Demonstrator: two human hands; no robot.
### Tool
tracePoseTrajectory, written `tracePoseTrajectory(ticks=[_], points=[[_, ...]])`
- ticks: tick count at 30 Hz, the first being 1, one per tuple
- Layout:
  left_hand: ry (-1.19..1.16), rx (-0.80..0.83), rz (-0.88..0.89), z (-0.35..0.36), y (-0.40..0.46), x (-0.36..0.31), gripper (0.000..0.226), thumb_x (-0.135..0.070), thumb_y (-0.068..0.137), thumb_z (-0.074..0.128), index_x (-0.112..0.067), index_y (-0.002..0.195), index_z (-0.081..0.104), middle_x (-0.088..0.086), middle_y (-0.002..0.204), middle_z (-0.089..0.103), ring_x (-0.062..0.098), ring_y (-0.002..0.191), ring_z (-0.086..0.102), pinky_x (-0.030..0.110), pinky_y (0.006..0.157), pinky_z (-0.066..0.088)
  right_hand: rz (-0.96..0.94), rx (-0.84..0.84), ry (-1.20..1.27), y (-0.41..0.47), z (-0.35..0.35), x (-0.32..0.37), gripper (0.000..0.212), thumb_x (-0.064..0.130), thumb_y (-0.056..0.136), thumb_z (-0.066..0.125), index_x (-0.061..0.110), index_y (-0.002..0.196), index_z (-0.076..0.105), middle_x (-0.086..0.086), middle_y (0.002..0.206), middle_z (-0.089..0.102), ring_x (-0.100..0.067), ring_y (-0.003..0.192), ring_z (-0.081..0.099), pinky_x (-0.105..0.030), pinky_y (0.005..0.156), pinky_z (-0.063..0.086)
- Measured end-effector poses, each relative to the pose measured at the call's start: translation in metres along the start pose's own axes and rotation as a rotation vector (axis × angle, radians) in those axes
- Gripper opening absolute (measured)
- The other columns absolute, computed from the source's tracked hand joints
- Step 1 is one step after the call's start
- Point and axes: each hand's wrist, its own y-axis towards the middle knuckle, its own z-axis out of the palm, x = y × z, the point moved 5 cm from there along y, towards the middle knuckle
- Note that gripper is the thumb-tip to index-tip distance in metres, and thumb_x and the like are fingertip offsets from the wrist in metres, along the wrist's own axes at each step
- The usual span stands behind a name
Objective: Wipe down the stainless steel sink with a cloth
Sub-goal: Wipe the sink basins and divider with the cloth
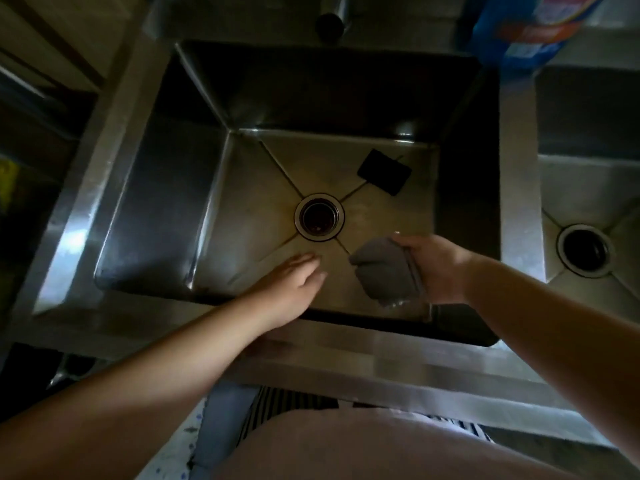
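While dim light falls across a deep, rectangular stainless steel sink (156, 188), a person leans over its front rim with both bare arms reaching into the basin. Right hand (438, 268) grips a bunched grey cloth (384, 271), fingers curled round it, holding it near the front of the basin and just right of the round metal drain (319, 217); whether the cloth touches the floor of the sink cannot be told. Left hand (294, 285) lies flat with fingers straight and together, holding nothing, low over the basin floor just in front of the drain and well apart from the cloth. A small black rectangular pad (384, 172) lies on the sink floor beyond the drain, toward the back right corner. At the back edge, the dark base of a faucet (330, 20) rises out of view. A blue plastic bottle with a pink and orange label (533, 26) stands on the ledge at the back right, blurred. To the right, a second steel basin (588, 140) with its own round drain (585, 249) adjoins the first, separated by a steel divider. Striped fabric (287, 403) shows below the front rim.
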Motion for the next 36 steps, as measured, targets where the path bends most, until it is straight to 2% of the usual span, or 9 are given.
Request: tracePoseTrajectory(ticks=[3, 8, 15, 19, 23, 26, 29, 32, 36], points=[[0.060, -0.020, 0.074, -0.032, 0.012, 0.000, 0.046, -0.041, 0.096, 0.031, -0.025, 0.139, 0.035, -0.005, 0.147, 0.034, 0.011, 0.135, 0.029, 0.021, 0.101, 0.020, -0.136, -0.101, 0.327, 0.009, 0.008, 0.006, 0.040, 0.044, 0.095, 0.036, 0.016, 0.100, 0.065, -0.016, 0.095, 0.069, -0.029, 0.081, 0.067, -0.038, 0.070, 0.056], [0.382, -0.072, 0.289, -0.091, 0.040, -0.023, 0.040, -0.032, 0.095, 0.038, -0.023, 0.134, 0.044, -0.002, 0.140, 0.045, 0.015, 0.129, 0.038, 0.026, 0.101, 0.028, -0.378, -0.178, 0.899, 0.021, 0.023, 0.012, 0.037, 0.040, 0.097, 0.034, 0.014, 0.098, 0.060, -0.016, 0.093, 0.066, -0.028, 0.085, 0.063, -0.037, 0.069, 0.052], [0.791, -0.166, 0.483, -0.144, 0.094, -0.053, 0.045, -0.034, 0.095, 0.036, -0.021, 0.139, 0.035, -0.002, 0.145, 0.038, 0.015, 0.135, 0.029, 0.033, 0.109, 0.024, -0.532, -0.210, 1.077, 0.032, 0.008, 0.025, 0.034, 0.035, 0.097, 0.036, 0.018, 0.122, 0.051, -0.016, 0.112, 0.061, -0.029, 0.097, 0.059, -0.045, 0.100, 0.040], [0.975, -0.168, 0.522, -0.135, 0.124, -0.058, 0.050, -0.036, 0.095, 0.035, -0.019, 0.142, 0.028, 0.002, 0.151, 0.027, 0.018, 0.140, 0.017, 0.036, 0.113, 0.017, -0.556, -0.205, 1.069, 0.041, -0.008, 0.038, 0.035, 0.035, 0.097, 0.036, 0.019, 0.125, 0.049, -0.016, 0.117, 0.060, -0.028, 0.096, 0.060, -0.044, 0.090, 0.046], [0.990, -0.168, 0.648, -0.114, 0.150, -0.086, 0.051, -0.037, 0.094, 0.036, -0.021, 0.142, 0.028, 0.003, 0.152, 0.025, 0.019, 0.140, 0.017, 0.037, 0.113, 0.016, -0.589, -0.266, 0.882, 0.042, -0.023, 0.052, 0.024, 0.032, 0.095, 0.042, 0.018, 0.090, 0.061, -0.009, 0.087, 0.063, -0.021, 0.077, 0.060, -0.034, 0.075, 0.047], [0.898, -0.222, 0.706, -0.112, 0.165, -0.114, 0.046, -0.032, 0.093, 0.040, -0.019, 0.137, 0.037, 0.006, 0.146, 0.035, 0.022, 0.137, 0.025, 0.040, 0.110, 0.024, -0.568, -0.510, 0.636, 0.036, -0.045, 0.065, 0.028, 0.034, 0.093, 0.050, 0.016, 0.075, 0.062, -0.006, 0.068, 0.066, -0.019, 0.065, 0.064, -0.033, 0.073, 0.050], [0.772, -0.261, 0.673, -0.119, 0.176, -0.121, 0.042, -0.026, 0.092, 0.042, -0.014, 0.132, 0.044, 0.009, 0.139, 0.043, 0.024, 0.132, 0.031, 0.040, 0.106, 0.029, -0.574, -0.664, 0.360, 0.026, -0.064, 0.087, 0.027, 0.034, 0.092, 0.052, 0.014, 0.074, 0.057, -0.006, 0.070, 0.063, -0.024, 0.070, 0.063, -0.036, 0.077, 0.052], [0.643, -0.273, 0.632, -0.120, 0.183, -0.108, 0.042, -0.025, 0.092, 0.044, -0.015, 0.132, 0.045, 0.008, 0.137, 0.045, 0.024, 0.129, 0.035, 0.037, 0.104, 0.030, -0.560, -0.411, 0.392, 0.027, -0.067, 0.104, 0.032, 0.031, 0.095, 0.040, 0.015, 0.073, 0.056, -0.007, 0.060, 0.061, -0.022, 0.050, 0.060, -0.027, 0.055, 0.052], [0.508, -0.283, 0.566, -0.109, 0.183, -0.073, 0.045, -0.025, 0.093, 0.045, -0.013, 0.135, 0.041, 0.009, 0.142, 0.040, 0.023, 0.132, 0.032, 0.032, 0.108, 0.023, -0.558, -0.190, 0.462, 0.039, -0.060, 0.107, 0.030, 0.037, 0.089, 0.045, 0.015, 0.096, 0.064, -0.015, 0.081, 0.071, -0.028, 0.069, 0.069, -0.038, 0.069, 0.056]])
